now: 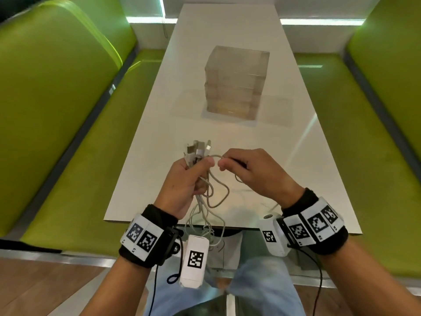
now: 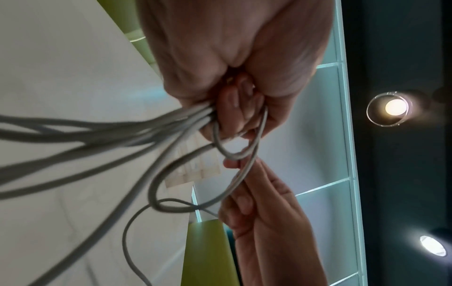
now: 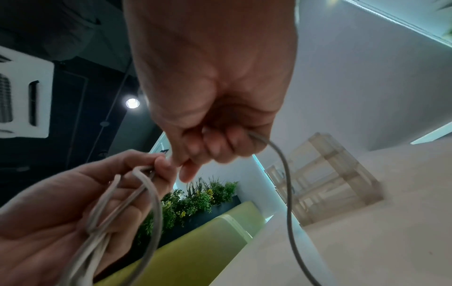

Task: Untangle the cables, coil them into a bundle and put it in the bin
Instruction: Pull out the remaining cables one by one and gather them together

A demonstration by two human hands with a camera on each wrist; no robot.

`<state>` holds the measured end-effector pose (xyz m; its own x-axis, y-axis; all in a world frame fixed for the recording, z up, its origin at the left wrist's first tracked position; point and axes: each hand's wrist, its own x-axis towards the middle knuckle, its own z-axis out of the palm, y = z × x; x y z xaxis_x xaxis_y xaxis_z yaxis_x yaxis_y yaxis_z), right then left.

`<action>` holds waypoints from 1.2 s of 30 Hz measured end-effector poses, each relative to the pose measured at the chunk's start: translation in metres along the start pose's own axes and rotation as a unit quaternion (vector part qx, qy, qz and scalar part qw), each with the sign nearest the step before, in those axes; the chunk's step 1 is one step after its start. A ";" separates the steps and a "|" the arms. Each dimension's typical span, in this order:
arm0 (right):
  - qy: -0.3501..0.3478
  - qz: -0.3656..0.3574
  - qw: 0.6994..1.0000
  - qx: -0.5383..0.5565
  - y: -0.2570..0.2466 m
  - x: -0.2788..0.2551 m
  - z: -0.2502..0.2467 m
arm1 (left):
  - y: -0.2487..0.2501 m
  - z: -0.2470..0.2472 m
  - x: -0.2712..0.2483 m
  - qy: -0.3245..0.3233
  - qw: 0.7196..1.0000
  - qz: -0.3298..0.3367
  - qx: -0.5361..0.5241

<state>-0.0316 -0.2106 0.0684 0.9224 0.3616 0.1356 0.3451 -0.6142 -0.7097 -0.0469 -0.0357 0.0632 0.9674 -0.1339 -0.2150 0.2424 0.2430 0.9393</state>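
Note:
Several pale grey cables (image 1: pixel 206 195) hang in a loose tangle over the near edge of the white table (image 1: pixel 250 137). My left hand (image 1: pixel 193 176) grips them in a fist near their plugs (image 1: pixel 198 149), which stick up above it. My right hand (image 1: pixel 241 166) pinches one cable strand just right of the left fist. From the left wrist view, the cables (image 2: pixel 110 135) fan out below the left hand (image 2: pixel 234 108), and one loop runs to the right hand (image 2: pixel 254 193). The right wrist view shows a single strand (image 3: pixel 288 183) trailing from the right hand (image 3: pixel 215 143). A clear plastic bin (image 1: pixel 237 80) stands at mid-table.
Green padded benches (image 1: pixel 68 110) run along both sides of the narrow table. The bin sits about an arm's reach beyond my hands, seen also as a clear box (image 3: pixel 325 180) in the right wrist view. Cable ends dangle below the table edge toward my lap.

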 end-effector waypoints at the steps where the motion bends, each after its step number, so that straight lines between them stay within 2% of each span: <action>1: -0.012 0.018 0.999 0.036 0.004 -0.002 -0.001 | 0.003 -0.005 0.002 0.025 0.999 0.003 -0.030; 4: -0.034 0.071 0.995 0.066 0.026 -0.013 -0.009 | 0.016 -0.033 0.011 0.124 0.984 0.030 -0.126; 6: -0.035 0.081 0.994 0.066 0.041 -0.021 -0.012 | 0.022 -0.055 0.016 0.194 0.967 0.063 -0.155; 9: -0.070 0.061 0.994 0.053 0.048 -0.025 -0.007 | 0.020 -0.066 0.020 0.226 0.957 0.091 -0.156; 12: -0.117 0.004 0.993 -0.001 0.041 -0.018 0.003 | 0.010 -0.050 0.018 0.175 0.979 0.075 -0.066; 14: -0.126 -0.020 0.991 -0.032 0.032 -0.011 0.006 | 0.000 -0.033 0.013 0.102 0.992 0.062 0.046; 17: -0.088 -0.033 0.993 -0.069 0.019 -0.003 0.005 | -0.013 -0.012 0.001 -0.026 0.984 0.044 0.170; 20: -0.028 -0.041 0.994 -0.097 0.010 0.001 0.001 | -0.018 -0.004 -0.004 -0.079 0.982 0.020 0.170; 24: 0.017 -0.050 0.995 -0.081 0.003 0.000 0.000 | -0.019 -0.004 -0.003 -0.081 0.984 0.029 0.153; 26: 0.011 -0.035 0.998 -0.043 0.001 -0.001 0.004 | -0.016 -0.004 -0.003 -0.059 0.987 0.050 0.140; 28: -0.013 0.012 1.000 0.014 0.005 -0.005 0.005 | -0.011 -0.011 -0.001 -0.016 0.993 0.061 0.104; 31: -0.090 0.075 0.991 0.057 0.015 -0.013 0.002 | -0.001 -0.032 0.009 0.062 0.996 0.067 0.009; 33: -0.152 0.086 0.983 0.056 0.019 -0.019 0.003 | 0.005 -0.045 0.013 0.116 0.989 0.085 -0.039; 36: -0.208 0.096 0.970 0.076 0.018 -0.025 0.009 | 0.009 -0.055 0.015 0.181 0.976 0.099 -0.066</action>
<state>-0.0503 -0.2252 0.0459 0.8069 0.5213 -0.2777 0.1146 -0.5993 -0.7923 -0.0262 0.0171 0.0541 0.9530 0.2708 -0.1358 0.0323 0.3551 0.9343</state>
